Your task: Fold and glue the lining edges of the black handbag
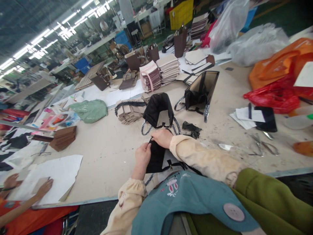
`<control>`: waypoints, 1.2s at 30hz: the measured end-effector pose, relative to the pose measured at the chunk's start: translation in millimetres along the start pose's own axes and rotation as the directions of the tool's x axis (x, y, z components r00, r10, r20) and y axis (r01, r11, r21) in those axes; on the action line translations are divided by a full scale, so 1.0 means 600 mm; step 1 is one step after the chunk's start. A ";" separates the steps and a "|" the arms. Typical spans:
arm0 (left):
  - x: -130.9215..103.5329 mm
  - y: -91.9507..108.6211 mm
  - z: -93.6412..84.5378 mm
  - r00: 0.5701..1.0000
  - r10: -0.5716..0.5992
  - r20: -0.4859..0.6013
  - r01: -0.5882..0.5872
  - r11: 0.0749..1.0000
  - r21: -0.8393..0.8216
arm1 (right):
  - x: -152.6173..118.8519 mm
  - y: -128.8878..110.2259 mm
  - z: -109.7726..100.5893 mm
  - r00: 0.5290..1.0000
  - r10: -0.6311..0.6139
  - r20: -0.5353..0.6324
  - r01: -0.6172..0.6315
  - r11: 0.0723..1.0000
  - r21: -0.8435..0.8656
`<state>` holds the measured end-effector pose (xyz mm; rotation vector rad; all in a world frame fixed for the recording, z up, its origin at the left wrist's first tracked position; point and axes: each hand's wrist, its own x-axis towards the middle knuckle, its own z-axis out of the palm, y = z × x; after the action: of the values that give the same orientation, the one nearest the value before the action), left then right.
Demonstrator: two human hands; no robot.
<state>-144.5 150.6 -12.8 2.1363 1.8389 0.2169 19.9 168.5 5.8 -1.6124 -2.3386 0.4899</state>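
Close to my body lies a black bag piece [156,157] with a zip along its near side. My left hand [143,156] pinches its upper left edge, thumb against fingers. My right hand [162,138] grips the same top edge a little further right, its fingers bent over the black fabric. Just beyond my hands stands an open black bag [158,109] with wrapped handles on both sides. Another open bag [201,93], dark with a tan inside, stands further right. A crumpled black scrap [192,130] lies right of my right hand.
Stacked panels [168,68] and brown bags [100,80] line the table's far side. Scissors [265,145] lie at the right, near a red plastic bag [276,96]. A green bag [89,111] is at the left. A co-worker's hands [45,186] rest over white paper [66,169].
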 end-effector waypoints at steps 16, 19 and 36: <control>0.006 0.014 0.003 0.999 -0.030 -0.023 0.030 0.999 -0.022 | -0.012 -0.004 -0.005 1.000 -0.009 -0.006 0.009 0.999 -0.033; 0.007 0.015 0.004 0.999 -0.034 -0.022 0.034 0.999 -0.022 | -0.022 -0.002 -0.003 0.998 -0.052 -0.034 0.050 0.997 -0.052; 0.003 0.016 0.011 1.000 0.010 -0.021 -0.011 0.999 -0.036 | 0.000 0.013 0.016 0.933 -0.316 -0.172 0.297 0.946 -0.125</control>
<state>-133.1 150.5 -16.0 2.1280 1.8217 0.2739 23.0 170.1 -6.2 -1.2321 -2.4354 0.1488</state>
